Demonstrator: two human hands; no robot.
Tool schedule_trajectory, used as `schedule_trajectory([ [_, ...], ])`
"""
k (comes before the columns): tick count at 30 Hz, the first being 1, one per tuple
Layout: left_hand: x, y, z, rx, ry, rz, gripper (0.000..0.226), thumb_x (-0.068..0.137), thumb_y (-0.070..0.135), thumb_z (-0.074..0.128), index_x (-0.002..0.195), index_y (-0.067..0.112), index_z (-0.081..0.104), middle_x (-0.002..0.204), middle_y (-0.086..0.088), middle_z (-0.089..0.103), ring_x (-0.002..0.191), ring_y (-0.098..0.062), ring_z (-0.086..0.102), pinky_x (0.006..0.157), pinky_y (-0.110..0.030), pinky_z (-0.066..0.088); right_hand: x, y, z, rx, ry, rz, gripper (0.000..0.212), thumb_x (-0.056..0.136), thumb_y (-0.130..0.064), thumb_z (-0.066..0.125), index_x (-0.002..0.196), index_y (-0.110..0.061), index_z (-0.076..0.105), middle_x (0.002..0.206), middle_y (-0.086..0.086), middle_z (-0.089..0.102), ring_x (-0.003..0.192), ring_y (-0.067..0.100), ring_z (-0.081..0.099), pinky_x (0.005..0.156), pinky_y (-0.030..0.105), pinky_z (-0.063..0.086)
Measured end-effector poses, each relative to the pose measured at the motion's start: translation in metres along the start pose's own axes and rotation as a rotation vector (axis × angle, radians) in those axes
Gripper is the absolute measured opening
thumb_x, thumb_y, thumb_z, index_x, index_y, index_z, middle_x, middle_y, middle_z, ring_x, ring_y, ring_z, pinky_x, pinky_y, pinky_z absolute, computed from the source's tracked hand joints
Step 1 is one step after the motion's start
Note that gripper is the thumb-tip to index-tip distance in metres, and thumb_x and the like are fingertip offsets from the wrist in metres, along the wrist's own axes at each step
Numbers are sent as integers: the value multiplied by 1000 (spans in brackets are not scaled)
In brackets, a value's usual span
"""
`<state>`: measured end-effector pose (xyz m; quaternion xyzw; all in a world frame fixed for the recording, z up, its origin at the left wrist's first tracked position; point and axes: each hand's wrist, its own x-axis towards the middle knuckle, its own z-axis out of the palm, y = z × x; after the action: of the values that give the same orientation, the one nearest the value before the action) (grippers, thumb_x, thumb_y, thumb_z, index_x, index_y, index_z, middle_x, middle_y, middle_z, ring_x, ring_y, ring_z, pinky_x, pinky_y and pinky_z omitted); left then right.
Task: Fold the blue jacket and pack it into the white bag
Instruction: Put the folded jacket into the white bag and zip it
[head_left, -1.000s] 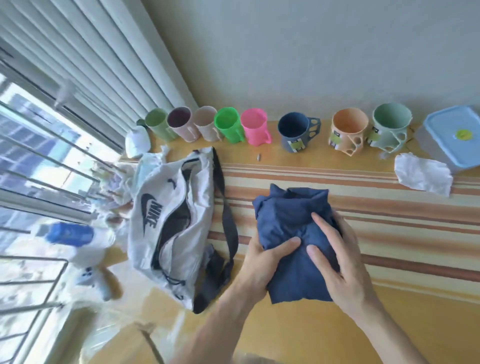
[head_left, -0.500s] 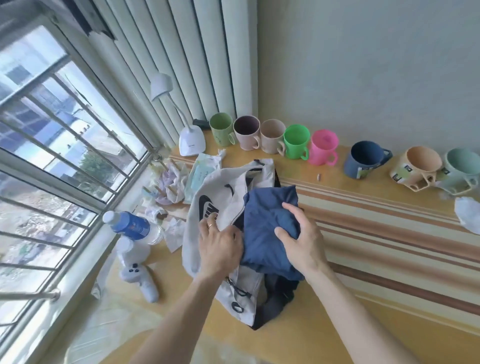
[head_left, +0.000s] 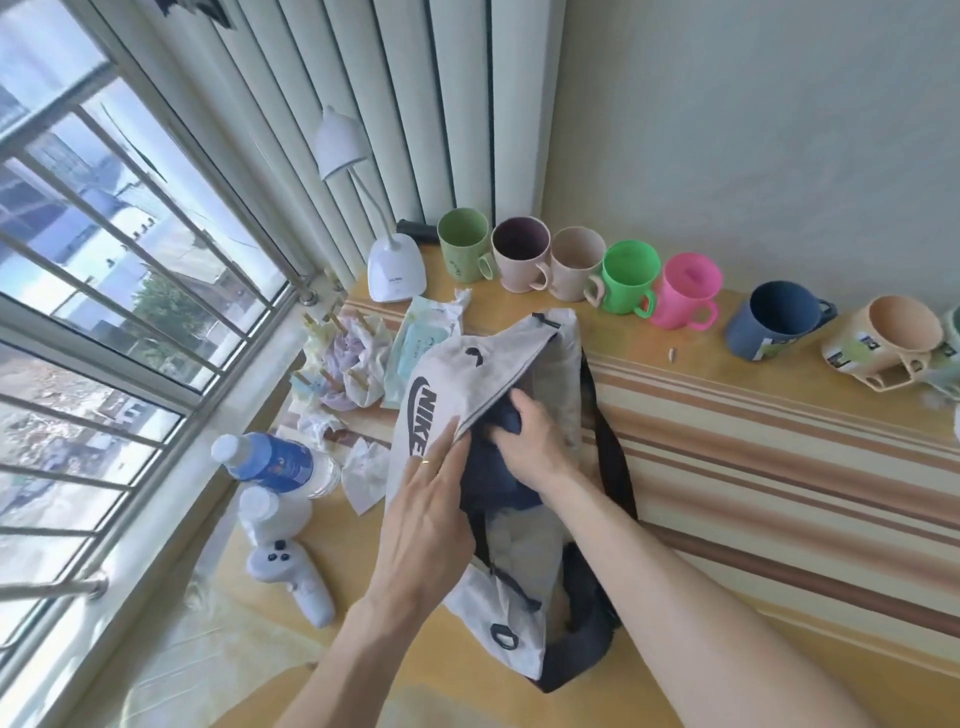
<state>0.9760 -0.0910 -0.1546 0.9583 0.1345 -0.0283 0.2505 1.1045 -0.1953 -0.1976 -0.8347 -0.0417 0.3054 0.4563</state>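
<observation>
The white bag (head_left: 511, 587) with a dark logo and black strap lies on the yellow table, its zip mouth open. The folded blue jacket (head_left: 491, 473) sits partly inside that mouth, mostly hidden by the bag's flap and my hands. My left hand (head_left: 428, 514) grips the near flap of the bag and holds it up. My right hand (head_left: 535, 441) is inside the opening, fingers curled on the jacket, pressing it in.
A row of coloured mugs (head_left: 626, 275) lines the wall. A white desk lamp (head_left: 395, 270), wet-wipe pack (head_left: 423, 343) and crumpled tissues (head_left: 348, 374) lie left of the bag, with a water bottle (head_left: 275, 465) and white controller (head_left: 291, 571) by the window. A striped cloth (head_left: 779, 457) spreads right.
The jacket went from the striped cloth to the bag and now sits deeper inside. My left hand shifted from the jacket to the bag's flap; my right hand followed the jacket in.
</observation>
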Motion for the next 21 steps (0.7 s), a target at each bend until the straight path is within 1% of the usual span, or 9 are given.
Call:
schedule_trajectory([
  [3, 2, -3, -6, -42, -9, 30, 93, 66, -9, 43, 155, 16, 36, 166, 1, 29, 150, -19, 30, 120, -24, 20, 3, -3, 26, -24, 2, -33, 55, 86, -34, 58, 138, -18, 46, 138, 16, 51, 131, 34, 47, 109, 47, 41],
  [5, 2, 3, -6, -74, -25, 68, 90, 65, -7, 43, 153, 11, 39, 165, -3, 31, 148, -17, 29, 118, -20, 18, -7, 0, 42, -127, -186, -1, 66, 94, -16, 53, 152, -2, 24, 156, 24, 30, 145, 37, 31, 118, 43, 29],
  [6, 2, 4, -6, -91, -24, 57, 89, 65, -6, 42, 153, 9, 40, 164, -5, 32, 147, -16, 28, 117, -16, 14, -12, 3, 47, -181, -305, 5, 73, 96, -12, 51, 155, -1, 10, 162, 24, 18, 149, 36, 23, 120, 40, 24],
  [8, 2, 0, -4, -124, -12, -2, 88, 67, -5, 42, 154, 11, 39, 165, -3, 30, 150, -14, 25, 118, -13, 10, -21, 14, 47, -292, -432, -67, 90, 93, -28, 51, 158, -24, -11, 166, 19, 5, 149, 35, 25, 117, 41, 30],
  [11, 0, -7, -1, -136, -46, -65, 89, 71, -6, 47, 156, 16, 34, 168, 3, 24, 148, -19, 31, 120, -28, 24, -35, 28, 21, -583, -482, -217, 98, 83, -43, 52, 152, -47, -17, 168, 9, -2, 124, 42, 56, 94, 43, 50],
  [13, -3, -3, 3, -126, -86, -48, 88, 72, -4, 46, 157, 15, 32, 168, 0, 22, 140, -24, 40, 116, -28, 26, -50, 36, 7, -806, -417, -302, 99, 80, -51, 52, 150, -50, -18, 169, 9, -1, 115, 41, 61, 86, 44, 53],
  [16, -5, 4, 15, -113, -121, -36, 88, 73, -5, 47, 157, 15, 29, 170, -1, 19, 130, -28, 45, 110, -34, 36, -65, 47, 4, -919, -243, -234, 106, 79, -53, 61, 152, -45, -15, 166, 17, 3, 135, 42, 41, 100, 53, 46],
  [18, -5, 6, 21, -83, -120, -42, 90, 72, -5, 47, 157, 16, 26, 170, 0, 16, 116, -30, 48, 103, -38, 43, -71, 44, 5, -916, -105, -121, 115, 74, -39, 74, 154, -37, -8, 161, 19, 8, 137, 44, 32, 102, 54, 44],
  [21, -2, 12, 26, -45, -110, -56, 90, 72, -4, 46, 158, 16, 24, 170, -1, 15, 125, -31, 48, 102, -37, 42, -85, 42, -10, -846, 90, 71, 103, 71, -18, 81, 149, -28, 16, 141, 16, 32, 117, 36, 48, 84, 44, 51],
])
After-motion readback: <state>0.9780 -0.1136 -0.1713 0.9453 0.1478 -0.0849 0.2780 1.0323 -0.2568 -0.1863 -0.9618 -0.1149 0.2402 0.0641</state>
